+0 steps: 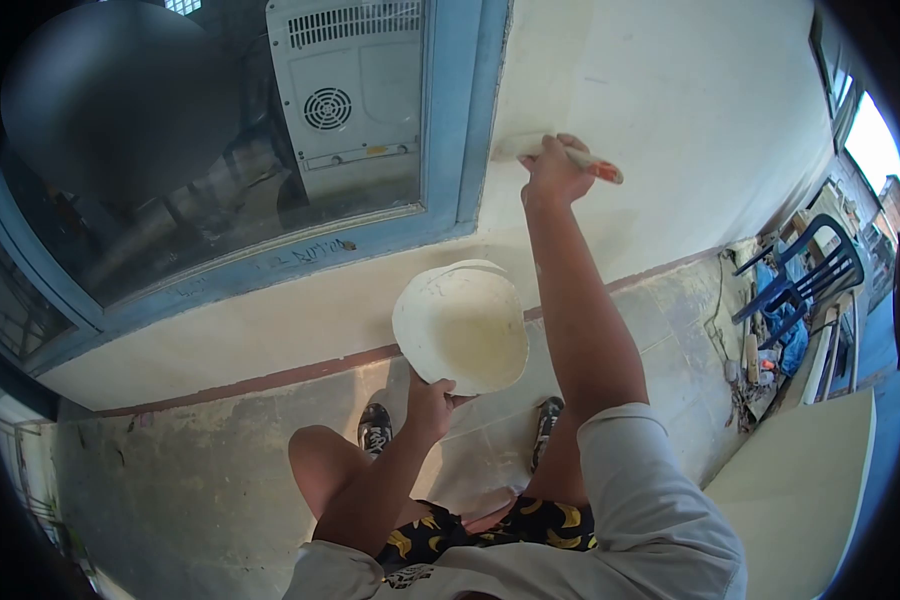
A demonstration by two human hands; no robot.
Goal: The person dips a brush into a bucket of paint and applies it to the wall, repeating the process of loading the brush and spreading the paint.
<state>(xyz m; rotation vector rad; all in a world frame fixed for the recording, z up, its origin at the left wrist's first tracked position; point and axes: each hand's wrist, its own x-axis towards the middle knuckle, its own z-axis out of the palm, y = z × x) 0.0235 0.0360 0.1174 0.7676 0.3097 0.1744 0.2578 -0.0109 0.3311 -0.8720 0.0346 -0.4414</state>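
One wall [670, 100]: cream, biggest thing in view; reddish-brown stripe along its btm edge where it meets the floor.
Window [460, 120]: blue frame, L of the brush; white vented unit [350, 90] seen through the glass.
Writing: faint scrawl on the blue lower frame [310, 252], can't read it; no brand legible on the unit.
Floor [170, 470]: pale grey tiles, blotchy.
Board [800, 480]: cream panel, lower R.
Chair [800, 280]: blue plastic, far R by the wall, w/ clutter around it, too small to tell apart.
Shorts [530, 525]: black w/ yellow banana print.
White bowl [460, 325]: shaped like an upturned hard hat, held in front of the wall below the window corner, mouth tipped toward the camera. Inside coated cream-yellow, colour stronger toward the lower side; depth can't tell.
L hand [432, 395]: grips the bowl's lower rim from underneath, fingers curled tight on it.
R hand [555, 175]: arm stretched up, fingers wrapped closed round the brush handle.
Brush [515, 147]: pale head pressed flat to the wall just R of the blue frame; orange-red handle end sticks out past the hand.
Shoes [374, 428]: dark pair, both on the tiles below the bowl.
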